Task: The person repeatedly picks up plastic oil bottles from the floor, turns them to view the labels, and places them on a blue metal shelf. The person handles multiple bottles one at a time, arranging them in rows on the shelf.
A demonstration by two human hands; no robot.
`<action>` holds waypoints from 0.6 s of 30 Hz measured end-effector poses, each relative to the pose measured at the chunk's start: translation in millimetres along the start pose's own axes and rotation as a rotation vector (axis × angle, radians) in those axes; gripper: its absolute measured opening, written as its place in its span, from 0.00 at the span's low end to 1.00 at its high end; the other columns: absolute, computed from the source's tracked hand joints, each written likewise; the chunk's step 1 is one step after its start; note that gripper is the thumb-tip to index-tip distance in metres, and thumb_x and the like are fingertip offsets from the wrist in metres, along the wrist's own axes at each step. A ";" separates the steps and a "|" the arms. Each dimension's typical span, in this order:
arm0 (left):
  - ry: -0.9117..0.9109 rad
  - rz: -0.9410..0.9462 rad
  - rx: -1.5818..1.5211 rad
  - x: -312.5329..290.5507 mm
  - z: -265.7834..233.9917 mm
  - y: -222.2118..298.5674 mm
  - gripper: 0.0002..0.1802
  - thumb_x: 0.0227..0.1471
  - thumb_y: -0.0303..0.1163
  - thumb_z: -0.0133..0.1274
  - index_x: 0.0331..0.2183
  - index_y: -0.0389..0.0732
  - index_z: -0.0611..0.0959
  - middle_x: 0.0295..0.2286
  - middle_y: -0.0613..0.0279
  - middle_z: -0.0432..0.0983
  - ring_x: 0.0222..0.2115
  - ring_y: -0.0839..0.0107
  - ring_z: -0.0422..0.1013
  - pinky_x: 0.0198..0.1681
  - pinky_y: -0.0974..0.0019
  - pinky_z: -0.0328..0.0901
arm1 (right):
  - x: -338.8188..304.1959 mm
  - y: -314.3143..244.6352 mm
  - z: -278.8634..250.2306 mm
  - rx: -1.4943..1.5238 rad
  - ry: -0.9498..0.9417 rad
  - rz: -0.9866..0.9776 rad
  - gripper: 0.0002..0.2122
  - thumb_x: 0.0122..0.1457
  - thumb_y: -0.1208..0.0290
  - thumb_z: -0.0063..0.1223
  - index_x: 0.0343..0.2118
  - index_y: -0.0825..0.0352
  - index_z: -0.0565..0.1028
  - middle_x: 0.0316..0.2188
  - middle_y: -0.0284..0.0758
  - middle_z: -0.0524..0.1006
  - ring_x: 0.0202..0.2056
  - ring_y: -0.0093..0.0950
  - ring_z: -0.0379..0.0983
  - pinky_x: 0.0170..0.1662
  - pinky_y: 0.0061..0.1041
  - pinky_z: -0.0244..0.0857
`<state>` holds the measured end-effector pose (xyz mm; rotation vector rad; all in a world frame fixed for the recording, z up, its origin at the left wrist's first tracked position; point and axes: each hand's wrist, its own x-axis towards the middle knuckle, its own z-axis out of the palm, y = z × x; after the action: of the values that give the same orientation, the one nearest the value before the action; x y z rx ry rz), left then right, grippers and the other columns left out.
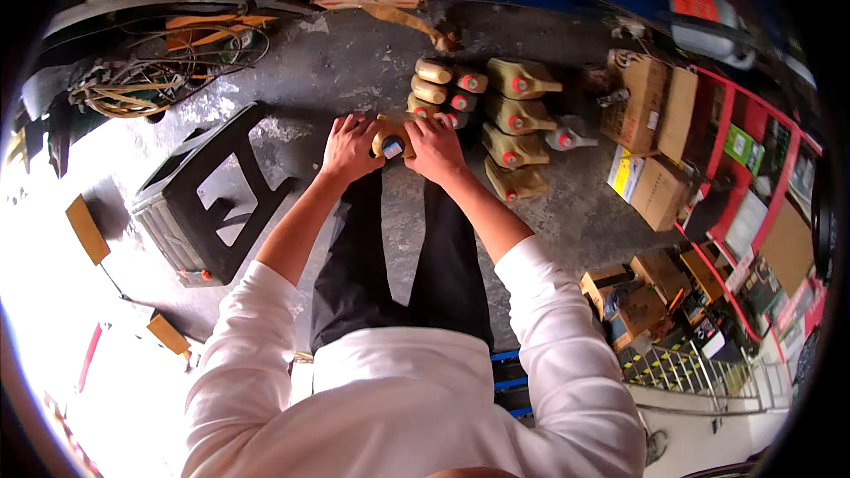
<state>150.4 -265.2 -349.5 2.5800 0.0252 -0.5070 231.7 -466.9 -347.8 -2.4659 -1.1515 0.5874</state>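
Looking straight down from head height, two bare hands are seen pressed around one tan plastic jug (390,140) on a grey concrete floor (354,71). The left hand (350,147) is closed over the jug's left side, fingers curled across its top. The right hand (434,147) is wrapped around its right side in the same way, so the jug is gripped between both and mostly hidden; only a tan shoulder and a small blue label are shown. The jug is held directly ahead of the body, equally near to each hand. Its long axis cannot be told with certainty.

Just beyond the hands, a cluster of matching tan jugs with red caps (482,115) is laid on the floor in rough rows, mostly on their sides, a little to the right. White sleeves and dark trousers are seen below the hands.

A black plastic stool (217,190) is stood to the left, well apart. Cardboard boxes (651,124) are stacked to the right, beside red shelving (744,177). A tangle of cables (142,80) is piled at the upper left.
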 end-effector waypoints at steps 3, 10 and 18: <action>-0.019 -0.005 -0.051 -17.7 -46.0 40.2 0.39 0.29 0.41 0.67 0.49 0.46 0.78 0.42 0.59 0.77 0.51 0.61 0.68 0.57 0.57 0.58 | -23.8 -15.2 -45.2 0.046 -0.009 0.014 0.30 0.38 0.63 0.70 0.47 0.65 0.74 0.44 0.37 0.76 0.50 0.37 0.71 0.58 0.38 0.57; 0.048 0.139 -0.203 -64.9 -119.8 98.0 0.37 0.28 0.39 0.68 0.47 0.45 0.79 0.42 0.59 0.77 0.48 0.56 0.69 0.55 0.55 0.62 | -75.5 -65.2 -147.3 0.120 0.049 0.067 0.30 0.36 0.60 0.71 0.46 0.60 0.76 0.41 0.38 0.76 0.47 0.38 0.72 0.56 0.38 0.61; -0.011 0.307 -0.273 -72.7 -203.1 139.7 0.39 0.31 0.38 0.71 0.49 0.42 0.77 0.46 0.56 0.75 0.50 0.54 0.68 0.58 0.56 0.60 | -106.0 -109.7 -260.8 0.135 0.152 0.084 0.30 0.34 0.54 0.72 0.42 0.64 0.78 0.40 0.40 0.80 0.44 0.41 0.76 0.51 0.37 0.67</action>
<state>169.4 -283.0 -93.8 2.2596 -0.2821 -0.3736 232.4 -520.3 -50.5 -2.4060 -0.9238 0.4746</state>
